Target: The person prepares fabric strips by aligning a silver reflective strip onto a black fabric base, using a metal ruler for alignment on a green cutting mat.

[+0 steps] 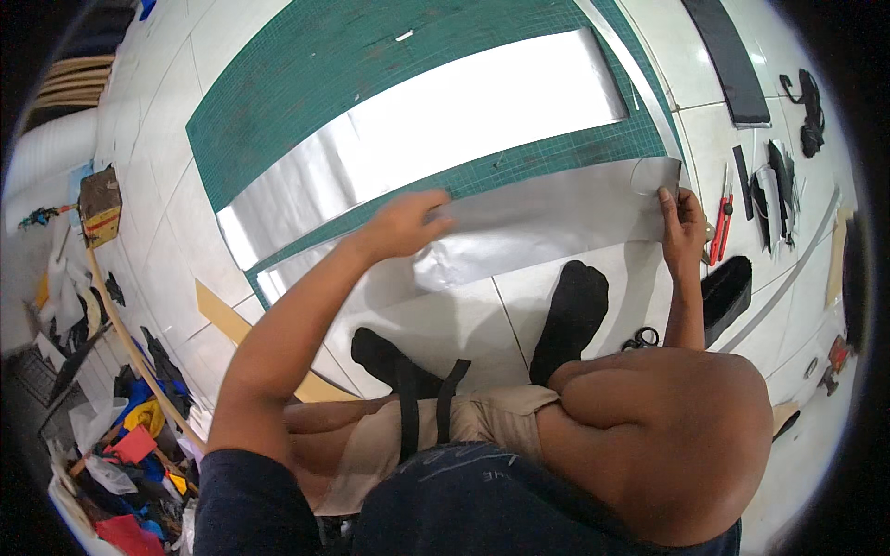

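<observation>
A long silver sheet (556, 215) lies along the near edge of the green cutting mat (278, 83), partly hanging over onto the tiles. My right hand (683, 222) pinches its right end, thumb on top. Over the sheet's left half is my left hand (408, 224), fingers stretched out and slightly parted; whether it touches the surface I cannot tell. Farther up the mat, a second silver sheet (482, 107) reflects bright light. A metal ruler (630, 65) slants along the mat's right side.
Right of the mat are a red cutter knife (721, 230), black scissors (642, 339), dark offcuts (769, 199) and a black strip (728, 60). A tan strip (236, 329) lies left of my feet. Mixed scraps (139, 445) pile up at lower left, near a worn box (100, 206).
</observation>
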### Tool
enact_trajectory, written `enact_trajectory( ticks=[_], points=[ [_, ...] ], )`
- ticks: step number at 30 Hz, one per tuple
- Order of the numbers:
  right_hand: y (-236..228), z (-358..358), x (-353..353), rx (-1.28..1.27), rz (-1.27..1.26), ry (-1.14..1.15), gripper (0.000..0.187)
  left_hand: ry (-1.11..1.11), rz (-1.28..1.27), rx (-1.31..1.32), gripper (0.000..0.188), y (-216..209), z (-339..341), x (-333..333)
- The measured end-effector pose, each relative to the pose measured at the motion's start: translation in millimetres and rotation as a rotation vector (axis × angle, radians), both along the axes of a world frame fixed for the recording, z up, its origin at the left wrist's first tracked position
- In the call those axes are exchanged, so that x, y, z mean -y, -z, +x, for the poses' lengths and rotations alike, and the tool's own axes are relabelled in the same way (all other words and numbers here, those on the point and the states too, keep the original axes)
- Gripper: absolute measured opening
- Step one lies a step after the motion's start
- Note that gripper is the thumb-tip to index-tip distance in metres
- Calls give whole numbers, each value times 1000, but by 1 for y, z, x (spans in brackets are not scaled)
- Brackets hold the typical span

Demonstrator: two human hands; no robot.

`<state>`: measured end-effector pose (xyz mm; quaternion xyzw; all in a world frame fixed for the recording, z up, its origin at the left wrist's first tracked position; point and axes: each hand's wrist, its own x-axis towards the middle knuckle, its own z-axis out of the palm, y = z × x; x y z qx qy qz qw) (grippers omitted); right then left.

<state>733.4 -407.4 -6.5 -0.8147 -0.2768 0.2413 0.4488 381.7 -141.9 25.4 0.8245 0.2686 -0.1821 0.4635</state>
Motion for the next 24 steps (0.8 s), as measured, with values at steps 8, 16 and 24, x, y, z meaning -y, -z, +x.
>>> enact_trajectory(
  ticks=[8, 16, 24],
  points=[
    [-9, 12, -14, 11, -152, 35, 36, -56, 199, -148, 29, -16, -179, 1],
    [2, 22, -24, 58, -49, -44, 26, -228, 229, -281, 32, -22, -246, 18],
    [16, 27, -35, 24, -94, -103, 28, -237, 348, -302, 24, -15, -271, -1]
  ],
)
